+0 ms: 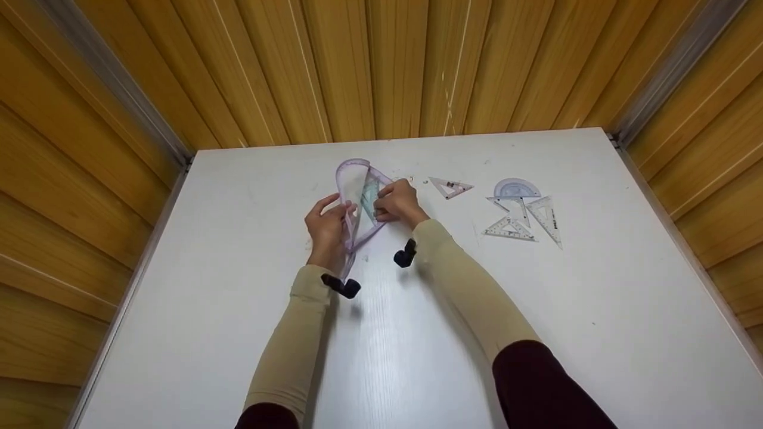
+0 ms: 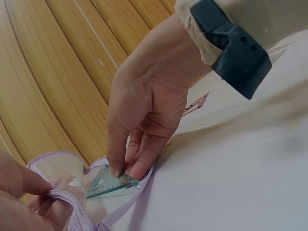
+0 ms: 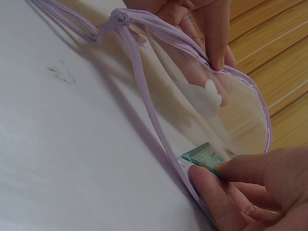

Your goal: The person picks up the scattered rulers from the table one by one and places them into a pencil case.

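While your left hand (image 1: 326, 231) pinches the purple edge of the pouch (image 1: 352, 180), your right hand (image 1: 400, 204) pinches the green triangle (image 3: 204, 155) between thumb and fingers. The green triangle is in the open mouth of the pouch, and the pouch is in front of you, near the back of the white counter (image 1: 626, 286). A purple cord (image 3: 72, 21) hangs from the pouch. Near your right hand lies a pink triangle (image 1: 458, 189). Farther right, a blue protractor (image 1: 516, 189) lies close to three clear triangles (image 1: 552, 223).
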Demonstrator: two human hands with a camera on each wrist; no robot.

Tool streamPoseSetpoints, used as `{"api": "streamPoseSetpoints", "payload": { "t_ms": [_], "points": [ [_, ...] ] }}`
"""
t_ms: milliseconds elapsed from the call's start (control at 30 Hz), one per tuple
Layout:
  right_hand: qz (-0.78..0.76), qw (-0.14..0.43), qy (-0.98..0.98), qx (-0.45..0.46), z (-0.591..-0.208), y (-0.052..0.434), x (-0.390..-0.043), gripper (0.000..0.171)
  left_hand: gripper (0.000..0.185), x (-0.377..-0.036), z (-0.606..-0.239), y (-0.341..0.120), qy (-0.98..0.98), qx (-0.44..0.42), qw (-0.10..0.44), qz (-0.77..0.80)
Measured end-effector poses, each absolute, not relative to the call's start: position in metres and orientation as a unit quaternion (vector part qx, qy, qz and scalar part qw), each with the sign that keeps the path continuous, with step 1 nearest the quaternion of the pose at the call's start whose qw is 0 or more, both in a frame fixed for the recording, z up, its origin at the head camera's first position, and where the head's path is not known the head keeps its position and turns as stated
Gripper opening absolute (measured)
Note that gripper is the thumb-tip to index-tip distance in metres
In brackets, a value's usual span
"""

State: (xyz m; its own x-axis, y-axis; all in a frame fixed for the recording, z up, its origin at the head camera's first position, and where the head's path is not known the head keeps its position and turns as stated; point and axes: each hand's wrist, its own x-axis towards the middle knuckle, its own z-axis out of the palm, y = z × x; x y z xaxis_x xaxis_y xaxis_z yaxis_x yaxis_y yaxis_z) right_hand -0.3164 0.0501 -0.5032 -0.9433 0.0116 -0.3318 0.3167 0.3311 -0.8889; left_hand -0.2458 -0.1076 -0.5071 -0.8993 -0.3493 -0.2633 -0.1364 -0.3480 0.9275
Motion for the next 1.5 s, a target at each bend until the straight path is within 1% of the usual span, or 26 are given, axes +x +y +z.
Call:
{"api": "streamPoseSetpoints", "payload": {
  "t_ms": [133, 567, 733, 967, 1300, 1500],
  "points": [
    [-0.567, 0.126, 0.808, 0.103, -0.502, 0.050, -0.316, 0.023, 0.039, -0.246, -0.506, -0.107, -0.568, 0.216, 0.063, -0.792],
    [-0.555, 0.134, 0.814, 0.109, -0.499, 0.048, -0.314, 0.023, 0.039, -0.245, -0.505, -0.106, -0.565, 0.226, 0.050, -0.792],
    [-0.552, 0.138, 0.815, 0.114, -0.497, 0.048, -0.314, 0.026, 0.037, -0.245, -0.506, -0.106, -0.571, 0.214, 0.062, -0.790],
    [-0.539, 0.134, 0.827, 0.089, -0.495, 0.048, -0.312, 0.025, 0.036, -0.246, -0.506, -0.105, -0.571, 0.214, 0.072, -0.790],
    [-0.502, 0.142, 0.850, 0.079, -0.489, 0.051, -0.311, 0.031, 0.039, -0.246, -0.505, -0.106, -0.577, 0.228, 0.053, -0.783],
    [-0.487, 0.143, 0.859, 0.065, -0.487, 0.056, -0.310, 0.031, 0.035, -0.246, -0.507, -0.106, -0.577, 0.236, 0.051, -0.780]
  ]
}}
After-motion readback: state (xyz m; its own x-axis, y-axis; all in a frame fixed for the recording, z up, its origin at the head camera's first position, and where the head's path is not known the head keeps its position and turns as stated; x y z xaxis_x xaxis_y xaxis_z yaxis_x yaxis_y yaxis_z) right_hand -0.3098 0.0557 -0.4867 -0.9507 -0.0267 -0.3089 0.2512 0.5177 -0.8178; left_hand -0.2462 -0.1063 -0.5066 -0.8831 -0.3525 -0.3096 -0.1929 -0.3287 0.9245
